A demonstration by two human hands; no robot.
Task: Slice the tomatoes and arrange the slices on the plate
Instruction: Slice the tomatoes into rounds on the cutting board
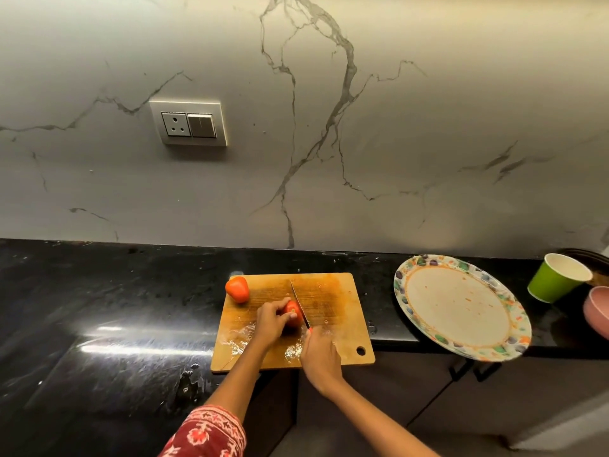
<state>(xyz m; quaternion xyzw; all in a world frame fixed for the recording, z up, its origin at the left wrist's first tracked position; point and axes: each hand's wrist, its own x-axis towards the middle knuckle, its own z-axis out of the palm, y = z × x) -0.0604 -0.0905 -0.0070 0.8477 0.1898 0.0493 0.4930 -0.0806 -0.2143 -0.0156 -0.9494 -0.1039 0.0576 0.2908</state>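
Right now the left hand (270, 319) is curled over a red tomato (294, 314) near the middle of a wooden cutting board (333, 301), its fingers (284, 304) bent round the tomato's left and top sides and holding it down. The right hand (319, 352) grips the handle of a knife (299, 303), fingers wrapped around it so that only a small red bit of the handle shows above the fist. The blade runs away from the person and lies against the right side of the held tomato; whether it has entered the flesh cannot be told.

A second tomato (237, 289), whole, sits at the far left corner of the board, partly over its edge and well apart from the hands. The board lies on a black stone bench (99, 308), its near edge at the bench front, with wet patches on its near part and a round hole in its near right corner.

To the right of the board, apart from it, a large paper plate (461, 308) with a coloured patterned rim rests on the bench, its near edge overhanging the front; it carries only a few small reddish specks. Beyond the plate stand a green paper cup (555, 278) and, just beside it, a pink bowl (598, 311) cut off by the frame. A socket and switch panel (188, 123) is set in the marbled wall (395, 127) behind. A red patterned sleeve (207, 433) covers the left upper arm.
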